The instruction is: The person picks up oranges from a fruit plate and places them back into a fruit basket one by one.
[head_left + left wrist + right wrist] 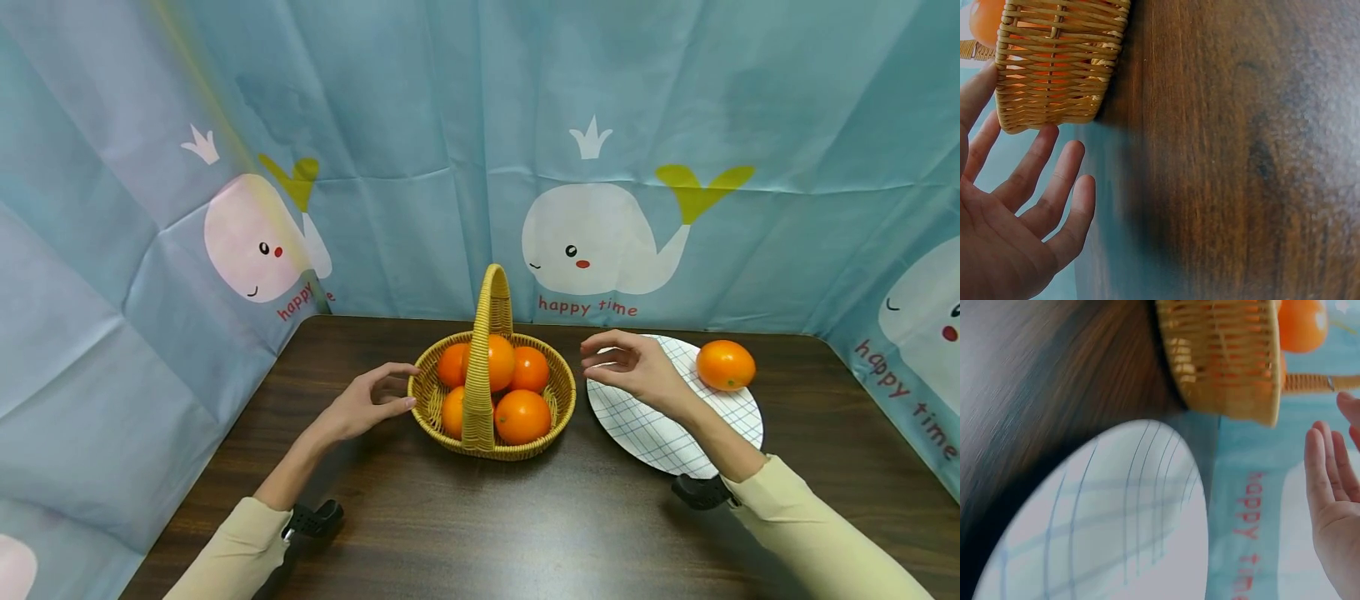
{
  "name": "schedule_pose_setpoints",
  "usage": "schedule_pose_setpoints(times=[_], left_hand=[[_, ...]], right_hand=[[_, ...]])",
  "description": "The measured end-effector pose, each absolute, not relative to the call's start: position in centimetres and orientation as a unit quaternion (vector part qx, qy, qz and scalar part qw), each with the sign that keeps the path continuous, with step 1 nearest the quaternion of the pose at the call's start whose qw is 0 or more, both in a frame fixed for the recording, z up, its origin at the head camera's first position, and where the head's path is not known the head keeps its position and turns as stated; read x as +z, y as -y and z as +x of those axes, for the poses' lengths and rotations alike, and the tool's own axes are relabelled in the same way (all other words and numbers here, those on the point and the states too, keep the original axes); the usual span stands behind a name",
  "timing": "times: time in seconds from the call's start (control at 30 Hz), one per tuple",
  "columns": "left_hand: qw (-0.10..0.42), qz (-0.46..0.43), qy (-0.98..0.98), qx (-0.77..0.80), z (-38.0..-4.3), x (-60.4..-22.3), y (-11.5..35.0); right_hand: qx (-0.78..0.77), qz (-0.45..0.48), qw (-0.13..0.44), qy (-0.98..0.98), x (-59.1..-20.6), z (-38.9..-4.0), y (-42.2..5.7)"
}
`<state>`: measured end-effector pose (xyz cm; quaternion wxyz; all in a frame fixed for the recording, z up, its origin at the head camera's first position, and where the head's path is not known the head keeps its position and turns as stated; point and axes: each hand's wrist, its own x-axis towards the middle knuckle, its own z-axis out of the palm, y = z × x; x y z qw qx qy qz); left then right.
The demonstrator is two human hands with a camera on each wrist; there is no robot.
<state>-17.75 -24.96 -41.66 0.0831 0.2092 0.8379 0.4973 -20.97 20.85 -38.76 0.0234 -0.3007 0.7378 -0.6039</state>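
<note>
A yellow wicker basket (558,421) with a tall arched handle (480,400) stands mid-table, holding several oranges (522,417). At its left rim is my left hand (369,406), fingers loosely bent; in the left wrist view those fingers (1069,187) are spread, with fingertips right at the wicker wall. My right hand (633,367) hovers over the left part of a white plate (652,433) with blue checked lines, apart from the basket, its fingers bent and holding nothing. One more orange (725,365) sits at the plate's back right.
Everything stands on a dark wood table (480,525). A light blue curtain (405,242) with printed whales hangs behind it and along both sides. Each forearm wears a black wrist strap (701,492) below a cream sleeve.
</note>
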Motion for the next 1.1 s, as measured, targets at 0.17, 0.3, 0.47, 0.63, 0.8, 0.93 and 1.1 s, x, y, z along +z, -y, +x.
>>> schedule_pose_setpoints(times=[0.17, 0.3, 0.47, 0.63, 0.8, 0.93, 1.1], left_hand=[[0.084, 0.21, -0.836, 0.501, -17.8, -41.6, 25.0], [0.085, 0.21, -0.833, 0.504, -17.9, -41.6, 25.0], [0.087, 0.209, -0.833, 0.504, -17.8, -41.5, 25.0], [0.087, 0.205, -0.834, 0.504, -17.7, -41.4, 24.9], [0.087, 0.204, -0.836, 0.502, -17.7, -41.4, 24.8], [0.088, 0.204, -0.836, 0.501, -17.7, -41.4, 24.7], [0.088, 0.204, -0.836, 0.502, -17.7, -41.4, 24.8]], right_hand=[[-0.59, -0.27, 0.015, -0.761, -38.7, -20.7, -23.1], [-0.586, -0.258, 0.003, -0.768, -38.6, -20.6, -24.9], [-0.582, -0.24, -0.011, -0.777, -38.4, -20.4, -27.0], [-0.558, -0.204, -0.039, -0.804, -37.9, -19.9, -29.3], [-0.527, -0.172, -0.076, -0.829, -37.4, -19.6, -32.1], [-0.505, -0.158, -0.102, -0.842, -37.3, -19.5, -34.6], [-0.484, -0.13, -0.119, -0.857, -37.7, -19.3, -37.2]])
